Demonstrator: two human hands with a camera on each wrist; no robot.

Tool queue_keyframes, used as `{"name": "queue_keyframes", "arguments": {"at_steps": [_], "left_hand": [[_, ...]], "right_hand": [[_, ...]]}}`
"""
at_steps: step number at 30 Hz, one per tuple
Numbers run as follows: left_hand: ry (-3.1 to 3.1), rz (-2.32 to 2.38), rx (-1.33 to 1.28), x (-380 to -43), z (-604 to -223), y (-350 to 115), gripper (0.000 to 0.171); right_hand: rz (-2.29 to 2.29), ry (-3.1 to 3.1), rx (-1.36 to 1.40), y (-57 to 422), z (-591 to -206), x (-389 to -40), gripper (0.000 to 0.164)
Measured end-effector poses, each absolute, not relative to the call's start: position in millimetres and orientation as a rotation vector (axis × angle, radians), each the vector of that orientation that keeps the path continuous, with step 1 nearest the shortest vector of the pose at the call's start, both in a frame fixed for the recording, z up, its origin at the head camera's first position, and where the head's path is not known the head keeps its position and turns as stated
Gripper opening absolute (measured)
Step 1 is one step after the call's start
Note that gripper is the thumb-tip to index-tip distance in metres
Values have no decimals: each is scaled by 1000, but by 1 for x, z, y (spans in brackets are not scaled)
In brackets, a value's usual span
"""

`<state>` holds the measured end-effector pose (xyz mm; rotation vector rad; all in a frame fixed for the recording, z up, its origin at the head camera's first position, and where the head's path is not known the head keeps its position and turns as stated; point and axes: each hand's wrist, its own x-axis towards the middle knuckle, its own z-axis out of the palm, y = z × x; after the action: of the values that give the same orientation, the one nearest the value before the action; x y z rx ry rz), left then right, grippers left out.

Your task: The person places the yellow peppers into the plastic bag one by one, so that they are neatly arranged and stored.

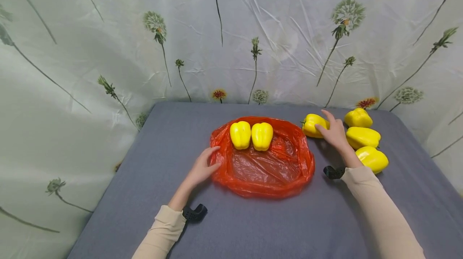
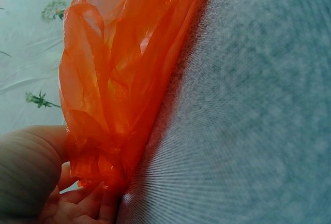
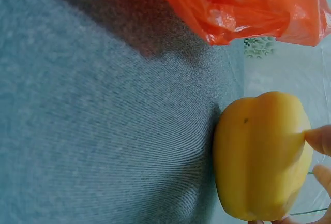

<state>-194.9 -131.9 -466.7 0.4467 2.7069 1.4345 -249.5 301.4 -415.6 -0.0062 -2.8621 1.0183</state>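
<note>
Bag of red plastic [image 1: 264, 190] gapes on the worktop [image 1: 162, 138], two yellow bell peppers [image 1: 240, 135] inside at 11–12 o'clock. Left hand [image 1: 201, 169] touches its 9 o'clock rim, fairly wide; I can't tell if it pinches. Right hand [image 1: 335, 133] grips a yellow bell pepper [image 3: 258, 157] just outside the bag at 2. Three more peppers [image 1: 361, 137] cluster near 3.

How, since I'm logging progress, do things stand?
Left hand on red bag. Right hand on yellow pepper, outside bag. Two peppers inside. No obstruction seen.
</note>
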Motion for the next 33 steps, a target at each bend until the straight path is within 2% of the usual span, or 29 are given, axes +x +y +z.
{"name": "queue_keyframes", "arguments": {"at_steps": [10, 33], "left_hand": [[2701, 1435, 442, -196, -467, -133, 53], [2753, 1435, 514, -196, -472, -133, 51]], "right_hand": [[1006, -2915, 184, 301, -414, -246, 58], [886, -3043, 131, 299, -412, -221, 74]]}}
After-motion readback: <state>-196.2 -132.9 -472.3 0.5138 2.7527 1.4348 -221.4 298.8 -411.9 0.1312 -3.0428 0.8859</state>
